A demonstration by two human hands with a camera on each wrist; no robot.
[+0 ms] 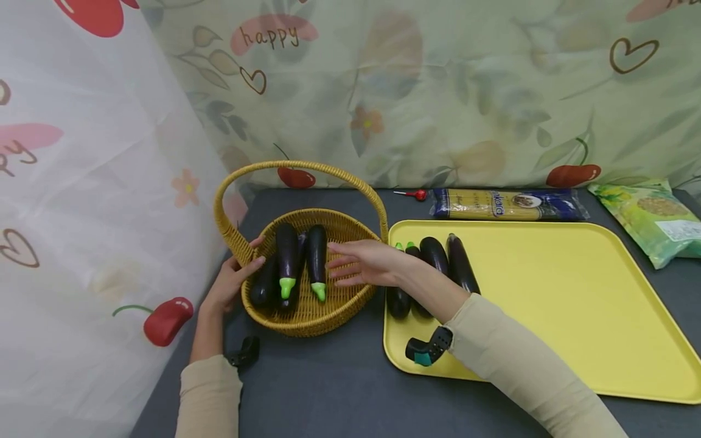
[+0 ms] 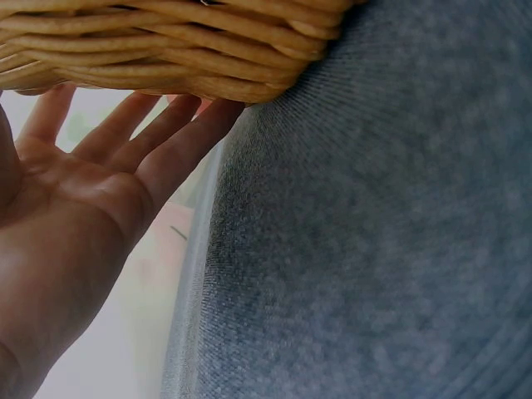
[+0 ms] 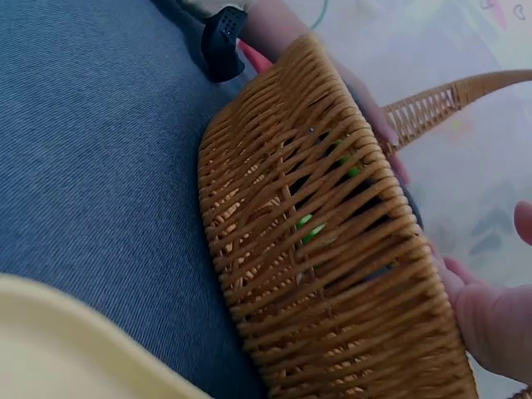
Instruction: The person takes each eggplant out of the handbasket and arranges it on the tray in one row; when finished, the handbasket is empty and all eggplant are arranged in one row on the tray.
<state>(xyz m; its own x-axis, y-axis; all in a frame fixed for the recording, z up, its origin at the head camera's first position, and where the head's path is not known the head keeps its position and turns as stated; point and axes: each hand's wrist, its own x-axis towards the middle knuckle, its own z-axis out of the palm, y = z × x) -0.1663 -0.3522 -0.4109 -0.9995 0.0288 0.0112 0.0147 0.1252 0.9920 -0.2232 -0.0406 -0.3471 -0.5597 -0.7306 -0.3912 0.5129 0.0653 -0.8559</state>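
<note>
A woven basket [image 1: 312, 325] with a tall arched handle stands on the left of the table and holds several dark eggplants [image 1: 286, 255] with green caps. My left hand [image 1: 227, 283] grips the basket's left side by the handle's base, thumb over the rim. In the left wrist view its fingers [image 2: 170, 154] reach up against the woven wall. My right hand [image 1: 364, 263] is over the basket's right part, fingers extended beside an eggplant [image 1: 316, 258], holding nothing. More eggplants [image 1: 462, 264] lie on the left end of a yellow tray [image 1: 558, 304], partly hidden by my right forearm.
Behind the tray lie a pack of spaghetti [image 1: 509, 204] and a small red-handled tool [image 1: 418, 194]. A green bag [image 1: 652, 219] sits at the back right. Patterned cloth [image 1: 339, 91] hangs behind and to the left of the dark table [image 1: 328, 389].
</note>
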